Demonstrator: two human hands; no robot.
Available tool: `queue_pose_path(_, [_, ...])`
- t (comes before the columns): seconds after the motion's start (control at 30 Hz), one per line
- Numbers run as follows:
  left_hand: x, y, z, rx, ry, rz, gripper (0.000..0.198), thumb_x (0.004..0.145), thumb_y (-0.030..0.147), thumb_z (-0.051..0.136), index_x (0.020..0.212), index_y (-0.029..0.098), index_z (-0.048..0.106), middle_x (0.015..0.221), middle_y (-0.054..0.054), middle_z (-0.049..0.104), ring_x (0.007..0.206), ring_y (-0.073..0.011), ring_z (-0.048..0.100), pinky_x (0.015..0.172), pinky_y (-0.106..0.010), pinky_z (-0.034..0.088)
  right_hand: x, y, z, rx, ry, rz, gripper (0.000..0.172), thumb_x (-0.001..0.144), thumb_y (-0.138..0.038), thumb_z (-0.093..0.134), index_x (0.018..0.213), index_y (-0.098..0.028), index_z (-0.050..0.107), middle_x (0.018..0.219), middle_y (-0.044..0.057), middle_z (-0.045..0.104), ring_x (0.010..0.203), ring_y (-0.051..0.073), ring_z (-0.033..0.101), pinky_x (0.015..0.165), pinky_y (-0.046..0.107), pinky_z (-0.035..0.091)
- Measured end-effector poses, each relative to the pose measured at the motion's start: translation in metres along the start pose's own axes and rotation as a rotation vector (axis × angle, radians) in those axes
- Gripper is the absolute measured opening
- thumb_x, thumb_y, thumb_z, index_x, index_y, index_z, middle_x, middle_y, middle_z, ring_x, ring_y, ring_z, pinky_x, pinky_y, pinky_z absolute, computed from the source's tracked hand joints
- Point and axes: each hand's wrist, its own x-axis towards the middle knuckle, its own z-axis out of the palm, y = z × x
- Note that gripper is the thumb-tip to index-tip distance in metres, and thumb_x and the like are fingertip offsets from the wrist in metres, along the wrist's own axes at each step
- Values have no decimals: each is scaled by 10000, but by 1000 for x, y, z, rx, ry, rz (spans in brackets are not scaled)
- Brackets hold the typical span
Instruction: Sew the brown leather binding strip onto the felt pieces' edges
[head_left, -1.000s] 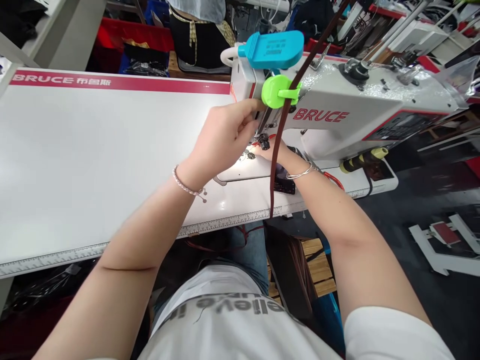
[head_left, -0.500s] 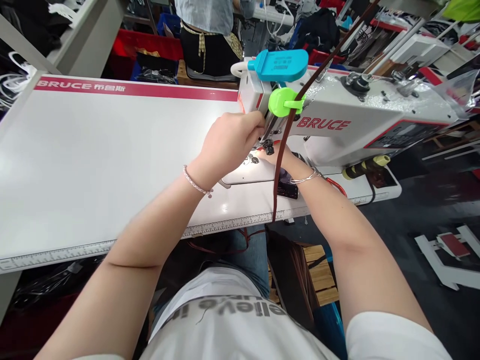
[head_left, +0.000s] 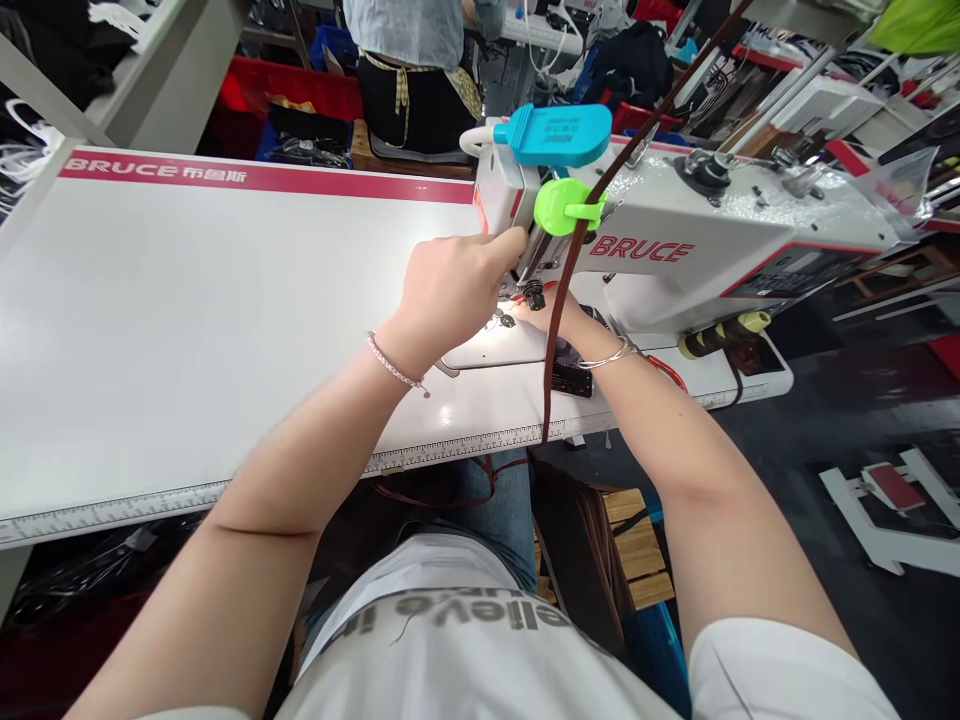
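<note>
My left hand (head_left: 454, 295) reaches in from the left, its fingers curled against the needle bar and presser foot (head_left: 533, 295) of a white BRUCE industrial sewing machine (head_left: 675, 240). My right hand (head_left: 553, 315) lies low on the machine's throat plate area, its fingertips close under the presser foot. Whatever the fingers may pinch is hidden. A brown leather strap (head_left: 559, 320) hangs from the upper right, passing in front of the right hand down to the table's front edge. A green plastic clip (head_left: 562, 205) and a blue plastic piece (head_left: 555, 135) sit on the machine head.
The long white sewing table (head_left: 225, 300) spreads left, with a ruler scale (head_left: 112, 515) along its front edge. A dark flat object (head_left: 571, 378) lies beyond my right wrist. A co-worker's back (head_left: 412, 60) and red bins (head_left: 285, 90) stand behind.
The view has shifted slightly to the right. Both hands stay at the presser foot, and the strap hangs much as before.
</note>
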Motion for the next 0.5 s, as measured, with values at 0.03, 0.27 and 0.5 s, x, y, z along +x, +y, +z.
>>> queue_pose_path(0.03, [0,0,1,18,-2,3,147,890,182,423,817,236,538,590,-7,387,641,-185,511,637,-324,375,0,0,0,-10,-5,0,28,733,-187,582,731,-160,576,800,54,638,861,204,571,824,308,447])
queue_pose_path(0.27, [-4,-5,8,134,8,52,177,908,194,390,821,240,538,576,-4,414,556,-161,481,584,-304,349,-2,-7,-3,-50,-82,108,47,695,-163,571,685,-169,526,755,41,615,754,181,551,681,267,410])
queue_pose_path(0.5, [-10,-3,11,67,23,-74,163,933,262,405,927,252,567,543,9,443,591,-175,531,619,-301,389,-5,-6,2,-22,-30,94,49,686,-157,585,657,-172,548,734,53,631,744,192,563,681,288,429])
